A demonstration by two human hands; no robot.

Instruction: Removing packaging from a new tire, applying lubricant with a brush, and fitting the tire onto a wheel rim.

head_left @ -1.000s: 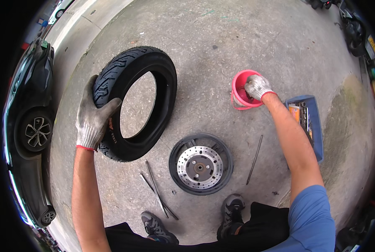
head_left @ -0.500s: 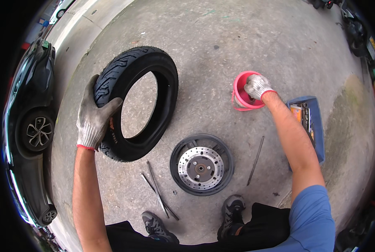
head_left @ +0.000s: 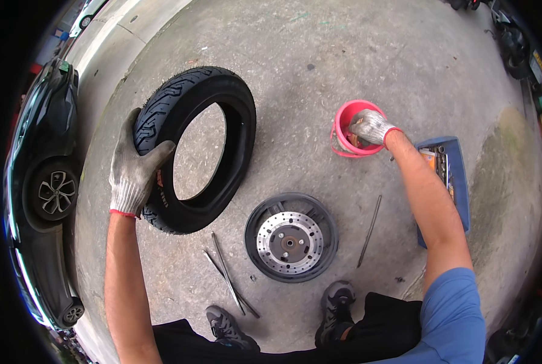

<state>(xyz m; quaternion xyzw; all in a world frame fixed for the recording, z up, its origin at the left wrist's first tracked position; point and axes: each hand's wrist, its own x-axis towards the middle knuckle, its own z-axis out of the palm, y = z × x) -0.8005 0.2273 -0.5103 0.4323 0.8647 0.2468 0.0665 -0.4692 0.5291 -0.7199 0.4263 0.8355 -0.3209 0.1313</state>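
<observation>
My left hand (head_left: 132, 167), in a grey-white work glove with a red cuff edge, grips a black tyre (head_left: 242, 118) at its left side. The thumb lies over the sidewall and the fingers reach round the tread. The tyre stands tilted on the concrete. My right hand (head_left: 373, 127), gloved alike, is inside a pink bucket (head_left: 339, 121) with its fingers curled. Something brownish shows beneath the fingers; what they hold cannot be made out. Between my hands, closer to my feet, lies a wheel rim (head_left: 252, 261) with a drilled brake disc (head_left: 269, 242) facing up.
Two crossed metal bars (head_left: 223, 272) lie left of the rim, and one thin rod (head_left: 369, 230) lies to its right. A blue toolbox (head_left: 461, 188) with tools sits beneath my right forearm. Along the far left stands a dark car (head_left: 52, 145). My shoes (head_left: 337, 303) are close to the rim.
Inside the bucket my right hand has shifted slightly, and the bucket sits a little farther left. More of the brownish thing shows under the fingers. My left hand keeps its grip on the tyre.
</observation>
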